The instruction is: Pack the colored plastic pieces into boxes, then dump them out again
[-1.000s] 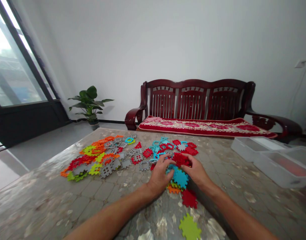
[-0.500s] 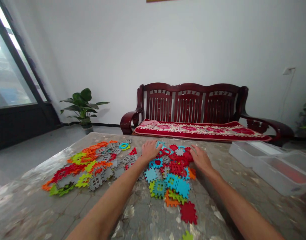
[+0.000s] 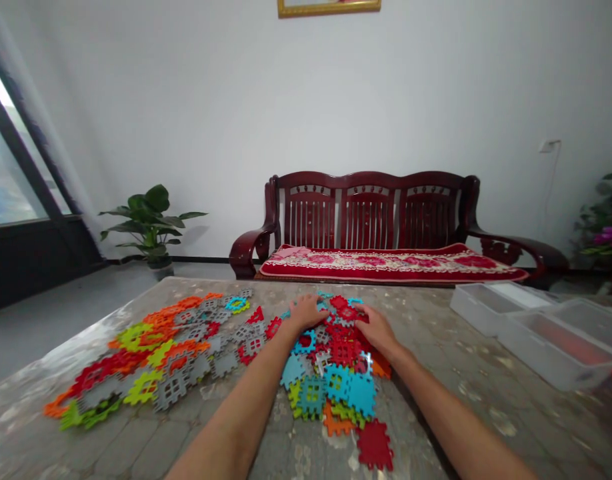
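My left hand point(image 3: 306, 313) lies with its fingers stretched out at the far left side of a heap of toothed plastic building tiles. Across from it, my right hand point(image 3: 377, 330) is cupped with fingers apart against the heap's right side, touching red tiles point(image 3: 343, 350). Between the hands lie more red and light-blue pieces, partly hidden by the fingers. Nearer me in the same heap are a blue tile point(image 3: 362, 392), a teal window tile point(image 3: 311, 396) and an orange tile point(image 3: 335, 423). A dark red square tile point(image 3: 375, 445) lies at the near end.
To the left spreads a second heap with grey window tiles point(image 3: 172, 388), lime and orange pieces. Two clear plastic boxes point(image 3: 541, 353) stand on the right of the patterned tablecloth point(image 3: 436, 313). Behind the table are a wooden bench point(image 3: 371, 220) and a potted plant point(image 3: 153, 223).
My hands let the red tiles down on the heap, moved apart to its far sides, then drew slightly inward around it. The lime tile in front has left the view as the camera shifted.
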Demonstrator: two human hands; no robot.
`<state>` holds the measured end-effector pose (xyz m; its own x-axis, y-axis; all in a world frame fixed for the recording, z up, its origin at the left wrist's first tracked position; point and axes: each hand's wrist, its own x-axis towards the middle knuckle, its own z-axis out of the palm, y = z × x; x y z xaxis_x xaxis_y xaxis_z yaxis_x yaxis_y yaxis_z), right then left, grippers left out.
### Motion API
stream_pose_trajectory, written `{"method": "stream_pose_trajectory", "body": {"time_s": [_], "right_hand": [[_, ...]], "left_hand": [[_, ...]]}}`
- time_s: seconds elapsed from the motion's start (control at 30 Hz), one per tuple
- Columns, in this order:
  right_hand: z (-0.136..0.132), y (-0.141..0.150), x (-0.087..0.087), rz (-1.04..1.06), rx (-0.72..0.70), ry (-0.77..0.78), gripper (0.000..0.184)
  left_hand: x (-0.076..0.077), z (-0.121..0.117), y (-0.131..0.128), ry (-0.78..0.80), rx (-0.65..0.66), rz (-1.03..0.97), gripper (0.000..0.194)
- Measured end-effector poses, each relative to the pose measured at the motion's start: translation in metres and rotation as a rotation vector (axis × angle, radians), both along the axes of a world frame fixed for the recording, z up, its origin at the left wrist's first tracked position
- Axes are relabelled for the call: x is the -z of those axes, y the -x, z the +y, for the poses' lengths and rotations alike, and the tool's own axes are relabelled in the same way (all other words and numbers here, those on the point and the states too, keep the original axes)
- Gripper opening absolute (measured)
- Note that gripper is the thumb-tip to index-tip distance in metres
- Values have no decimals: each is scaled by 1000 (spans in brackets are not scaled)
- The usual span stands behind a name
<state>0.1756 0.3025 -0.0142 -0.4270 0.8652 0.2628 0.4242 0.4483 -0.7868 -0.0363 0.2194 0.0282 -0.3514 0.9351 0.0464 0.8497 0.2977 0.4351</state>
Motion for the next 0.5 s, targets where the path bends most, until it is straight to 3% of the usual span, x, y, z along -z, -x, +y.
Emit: {"method": "stream_pose_trajectory", "body": {"time_s": [0.17,0.3,0.4,0.5], "right_hand": [[-20,10,-11,197,-88,131,38],[-34,2,-27,356,-124,197,39],[-34,-22,-30,428,-65,191,39],[-25,-55,-17,385,45,105,38]], "left_hand": [[0,-8,-15,-92,98,-69,32],[-4,-12,-18,-180,114,-107,27],[-12,-22,2,-200,38,-70,31],[-22,-43,47,-157,-134,32,33]]}}
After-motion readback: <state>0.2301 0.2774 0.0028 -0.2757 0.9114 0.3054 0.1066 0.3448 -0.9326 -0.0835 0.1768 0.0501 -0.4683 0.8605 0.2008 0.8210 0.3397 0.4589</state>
